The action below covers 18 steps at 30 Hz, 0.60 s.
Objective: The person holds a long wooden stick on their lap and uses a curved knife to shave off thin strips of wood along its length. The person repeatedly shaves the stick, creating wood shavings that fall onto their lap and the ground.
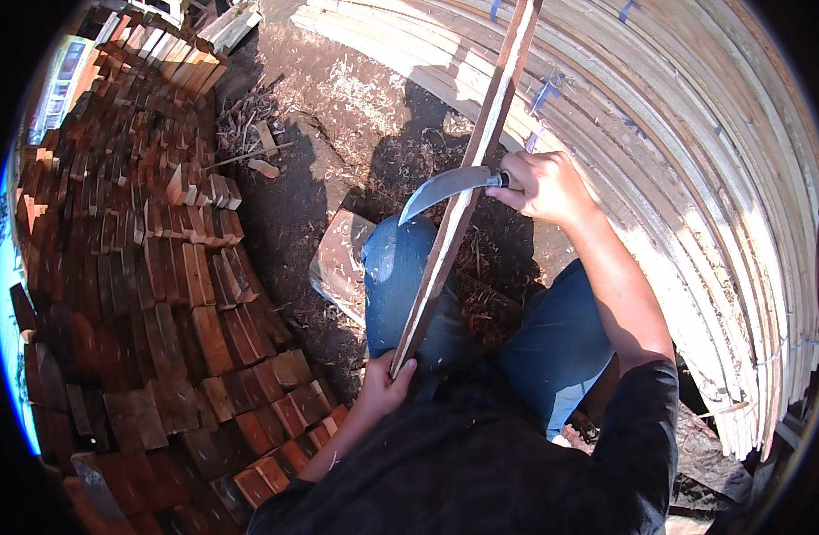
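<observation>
A long, narrow wooden strip (434,265) slants up from my lap past the top of the view, with a pale stripe along its darker brown face. My left hand (388,385) is closed around its lower end, close to my body. In my right hand (545,185) is the dark handle of a curved knife (443,191), gripped in a closed fist. Its sickle-like blade lies across the strip, the tip pointing left and down over my left knee. Whether the edge is cutting into the wood cannot be made out.
Stacked reddish-brown wood blocks (173,330) fill the left side. Long pale wooden strips (677,178), tied in bundles with blue ties, curve along the right. Shavings litter the dirt ground (289,62) ahead. A flat brown slab (338,259) lies beside my left knee.
</observation>
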Available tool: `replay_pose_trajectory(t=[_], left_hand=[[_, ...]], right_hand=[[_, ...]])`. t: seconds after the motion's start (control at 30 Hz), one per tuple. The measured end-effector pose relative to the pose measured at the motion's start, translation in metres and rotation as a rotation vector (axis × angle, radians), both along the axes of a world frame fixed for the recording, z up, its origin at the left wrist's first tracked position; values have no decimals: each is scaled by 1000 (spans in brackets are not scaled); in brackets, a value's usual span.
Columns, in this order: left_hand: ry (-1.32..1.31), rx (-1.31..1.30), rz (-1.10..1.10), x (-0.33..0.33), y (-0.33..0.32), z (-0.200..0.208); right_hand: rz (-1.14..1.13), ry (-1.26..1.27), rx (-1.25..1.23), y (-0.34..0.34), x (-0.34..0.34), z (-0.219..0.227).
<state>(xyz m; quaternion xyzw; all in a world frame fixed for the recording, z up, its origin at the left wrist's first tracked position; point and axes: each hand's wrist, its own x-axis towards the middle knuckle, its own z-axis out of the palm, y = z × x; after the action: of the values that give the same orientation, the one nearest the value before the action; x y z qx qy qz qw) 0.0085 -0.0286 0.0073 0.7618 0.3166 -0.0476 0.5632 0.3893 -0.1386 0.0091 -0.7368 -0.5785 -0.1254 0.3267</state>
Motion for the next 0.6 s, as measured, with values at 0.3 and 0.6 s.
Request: replay_pose_trajectory(t=[0.3,0.6], left_hand=[[37,-15,3,-2,1,-1],[10,27,-45,-9,3,-6]], right_hand=[[-741,252,-157,-11,49,14],[-438,181,-127,-30,41,13]])
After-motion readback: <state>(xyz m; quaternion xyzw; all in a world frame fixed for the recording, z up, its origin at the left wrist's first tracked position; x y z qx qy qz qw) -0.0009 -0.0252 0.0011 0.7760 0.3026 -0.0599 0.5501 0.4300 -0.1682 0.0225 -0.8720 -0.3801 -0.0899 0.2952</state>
